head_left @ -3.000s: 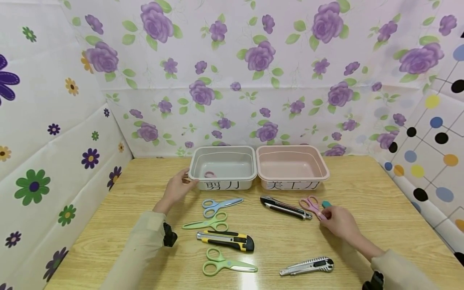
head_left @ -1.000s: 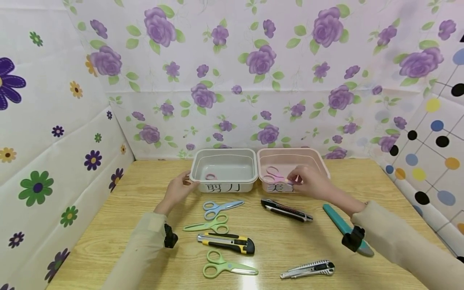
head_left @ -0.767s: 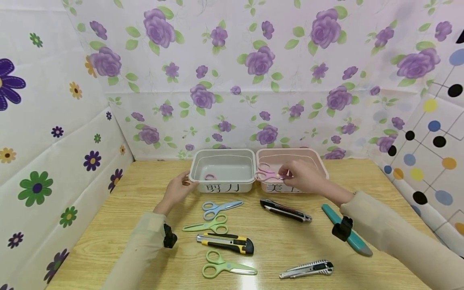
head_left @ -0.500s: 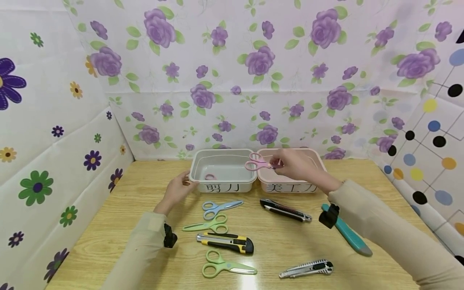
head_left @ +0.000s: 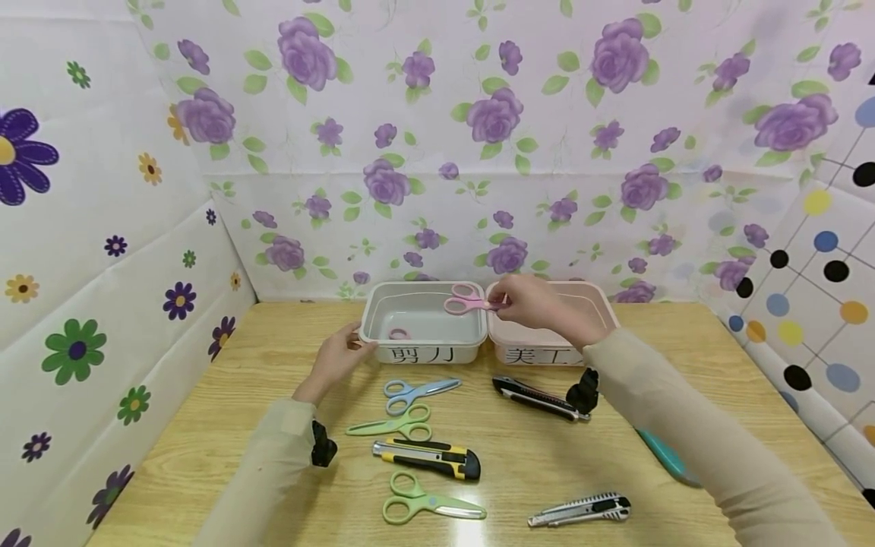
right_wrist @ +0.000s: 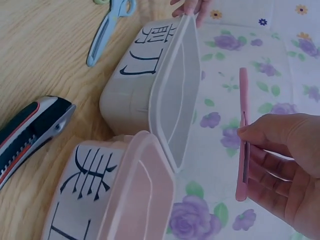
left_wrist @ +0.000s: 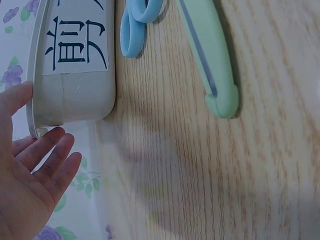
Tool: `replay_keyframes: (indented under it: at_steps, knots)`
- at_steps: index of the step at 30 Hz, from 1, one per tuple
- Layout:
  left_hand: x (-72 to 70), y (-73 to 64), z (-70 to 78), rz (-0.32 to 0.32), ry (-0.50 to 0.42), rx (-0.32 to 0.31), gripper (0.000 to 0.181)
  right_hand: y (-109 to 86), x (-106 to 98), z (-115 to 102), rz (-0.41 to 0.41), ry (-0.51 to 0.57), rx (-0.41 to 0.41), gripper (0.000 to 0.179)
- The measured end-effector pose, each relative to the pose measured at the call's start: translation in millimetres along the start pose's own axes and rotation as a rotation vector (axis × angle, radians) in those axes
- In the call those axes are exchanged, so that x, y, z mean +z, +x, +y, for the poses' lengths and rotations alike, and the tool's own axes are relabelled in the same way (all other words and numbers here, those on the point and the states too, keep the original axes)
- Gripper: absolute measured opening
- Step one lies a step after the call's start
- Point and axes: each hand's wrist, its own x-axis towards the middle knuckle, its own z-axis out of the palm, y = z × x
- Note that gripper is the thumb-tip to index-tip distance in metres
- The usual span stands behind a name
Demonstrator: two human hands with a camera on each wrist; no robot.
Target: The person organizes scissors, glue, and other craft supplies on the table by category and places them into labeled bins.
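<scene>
My right hand (head_left: 525, 302) pinches pink-handled scissors (head_left: 467, 299) by the blade end, the finger loops pointing left. They hang above the right part of the grey plastic bin (head_left: 478, 334), seen edge-on in the right wrist view. My left hand (head_left: 335, 357) holds that bin's front left corner, thumb on the rim and fingertips beneath it, as the left wrist view shows. Inside the bin lies another pink scissors loop (head_left: 399, 333). The pink bin (head_left: 502, 338) stands right beside it, partly behind my right hand. Both bins carry black-lettered front labels.
Before the bins lie blue scissors (head_left: 409, 393), green scissors (head_left: 386, 423), a yellow-black utility knife (head_left: 431, 457) and more green scissors (head_left: 425, 500). To the right are a black utility knife (head_left: 533, 395), a silver one (head_left: 581, 509) and a teal tool (head_left: 668, 457), partly under my forearm.
My right hand has picked the pink scissors up from the table's right side and carried them left over the pink bin to the grey one. My left hand has stayed at the grey bin's corner.
</scene>
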Motion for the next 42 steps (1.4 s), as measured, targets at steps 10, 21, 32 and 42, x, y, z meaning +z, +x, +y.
replay_keyframes:
  at_steps: [10,21,32,42]
  knots:
    - [0.5,-0.1,-1.6,0.004,-0.006,0.010,0.059,18.4,21.4,4.4,0.023,0.098,-0.022,0.023]
    - [1.9,0.2,-3.3,0.004,-0.003,0.015,0.058,31.6,49.5,12.8,0.015,0.124,-0.047,0.022]
    - [1.3,1.4,-4.5,0.004,0.008,0.022,0.058,40.4,76.6,18.7,0.067,0.196,-0.050,0.021]
    - [2.3,1.3,-5.1,0.009,-0.002,0.028,0.058,48.6,95.2,10.6,0.156,0.144,-0.066,0.019]
